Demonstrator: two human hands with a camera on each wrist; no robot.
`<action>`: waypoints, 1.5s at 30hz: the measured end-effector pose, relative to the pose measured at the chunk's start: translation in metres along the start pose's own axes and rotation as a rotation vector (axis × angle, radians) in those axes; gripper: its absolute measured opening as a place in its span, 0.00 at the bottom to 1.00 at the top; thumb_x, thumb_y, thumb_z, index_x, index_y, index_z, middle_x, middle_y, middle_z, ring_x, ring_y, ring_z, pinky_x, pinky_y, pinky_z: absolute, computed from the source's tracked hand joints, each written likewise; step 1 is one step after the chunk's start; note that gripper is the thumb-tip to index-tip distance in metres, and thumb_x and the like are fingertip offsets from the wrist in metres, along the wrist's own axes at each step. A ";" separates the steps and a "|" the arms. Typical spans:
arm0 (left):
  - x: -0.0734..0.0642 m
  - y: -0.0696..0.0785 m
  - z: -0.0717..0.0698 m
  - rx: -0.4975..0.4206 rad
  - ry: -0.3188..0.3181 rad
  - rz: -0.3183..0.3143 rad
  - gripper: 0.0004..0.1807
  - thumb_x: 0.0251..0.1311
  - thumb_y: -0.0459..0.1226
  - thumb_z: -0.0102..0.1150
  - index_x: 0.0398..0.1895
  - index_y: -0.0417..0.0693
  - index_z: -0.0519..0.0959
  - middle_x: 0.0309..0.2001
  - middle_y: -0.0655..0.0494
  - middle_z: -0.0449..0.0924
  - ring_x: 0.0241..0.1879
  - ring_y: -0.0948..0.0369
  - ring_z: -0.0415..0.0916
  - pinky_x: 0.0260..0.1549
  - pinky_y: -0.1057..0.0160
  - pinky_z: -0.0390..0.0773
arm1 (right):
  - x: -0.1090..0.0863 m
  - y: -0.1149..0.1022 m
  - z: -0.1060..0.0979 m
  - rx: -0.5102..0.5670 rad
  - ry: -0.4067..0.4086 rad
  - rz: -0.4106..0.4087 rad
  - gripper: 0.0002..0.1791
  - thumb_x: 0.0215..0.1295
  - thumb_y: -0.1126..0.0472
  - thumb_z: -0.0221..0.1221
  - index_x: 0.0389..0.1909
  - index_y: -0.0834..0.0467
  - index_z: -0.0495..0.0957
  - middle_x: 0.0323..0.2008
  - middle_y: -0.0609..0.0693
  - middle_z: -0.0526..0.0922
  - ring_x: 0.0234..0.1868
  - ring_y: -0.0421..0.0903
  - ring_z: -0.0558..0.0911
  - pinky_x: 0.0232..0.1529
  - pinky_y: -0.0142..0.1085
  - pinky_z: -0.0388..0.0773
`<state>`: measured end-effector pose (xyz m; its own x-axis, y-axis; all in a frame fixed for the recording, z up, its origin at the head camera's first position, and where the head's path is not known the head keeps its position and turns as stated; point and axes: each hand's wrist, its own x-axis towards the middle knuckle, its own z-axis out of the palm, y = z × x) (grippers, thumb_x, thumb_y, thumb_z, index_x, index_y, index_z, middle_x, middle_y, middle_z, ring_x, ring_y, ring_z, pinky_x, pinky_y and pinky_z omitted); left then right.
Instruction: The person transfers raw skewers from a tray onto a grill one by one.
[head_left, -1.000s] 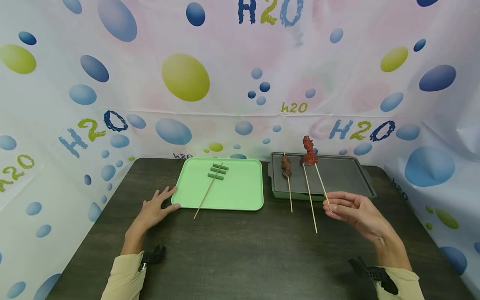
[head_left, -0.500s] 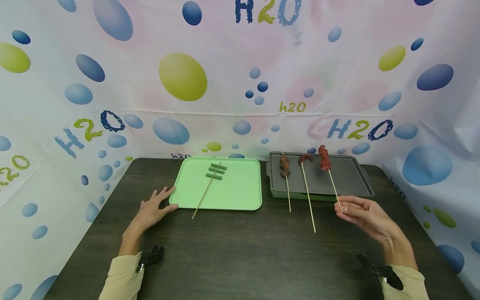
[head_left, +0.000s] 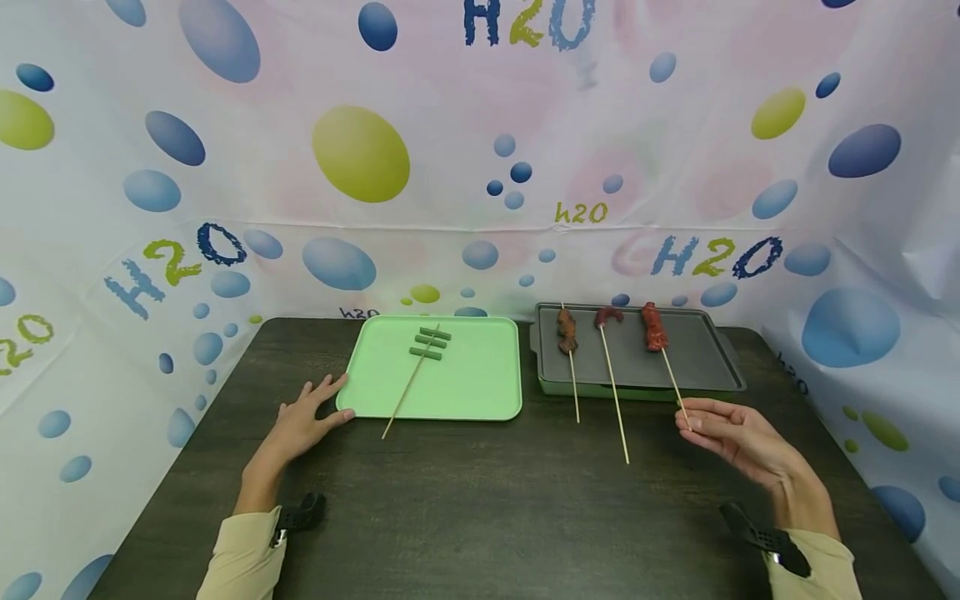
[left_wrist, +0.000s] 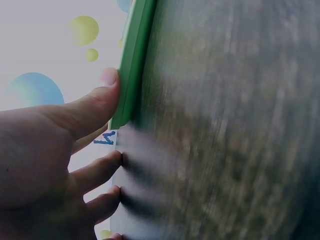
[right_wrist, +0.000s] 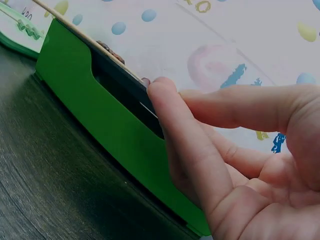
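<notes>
- The right hand (head_left: pixel 735 437) pinches the lower end of the red meat skewer (head_left: pixel 655 327) — thumb and fingers together on the stick, meat over the middle of the grill (head_left: pixel 697 354).
- The left hand (head_left: pixel 300 425), fingers spread apart, touches the green tray (head_left: pixel 472 387) near its close left corner.
- Left of the red meat, on the grill — a brown skewer (head_left: pixel 567 331) and a curled skewer (head_left: pixel 608 315).
</notes>
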<state>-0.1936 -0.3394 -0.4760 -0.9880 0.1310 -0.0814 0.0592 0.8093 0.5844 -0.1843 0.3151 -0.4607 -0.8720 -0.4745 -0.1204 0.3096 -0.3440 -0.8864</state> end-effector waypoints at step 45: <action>0.000 -0.002 0.004 -0.017 0.005 0.006 0.43 0.72 0.52 0.60 0.81 0.41 0.56 0.79 0.29 0.45 0.76 0.26 0.33 0.62 0.18 0.30 | 0.044 0.034 0.170 -0.497 -0.075 -0.072 0.28 0.78 0.61 0.57 0.74 0.66 0.64 0.64 0.67 0.76 0.62 0.58 0.81 0.59 0.51 0.79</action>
<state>-0.1935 -0.3387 -0.4800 -0.9883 0.1333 -0.0740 0.0629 0.7984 0.5988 -0.1481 0.1449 -0.4205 -0.8491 -0.5270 -0.0349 0.0160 0.0404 -0.9991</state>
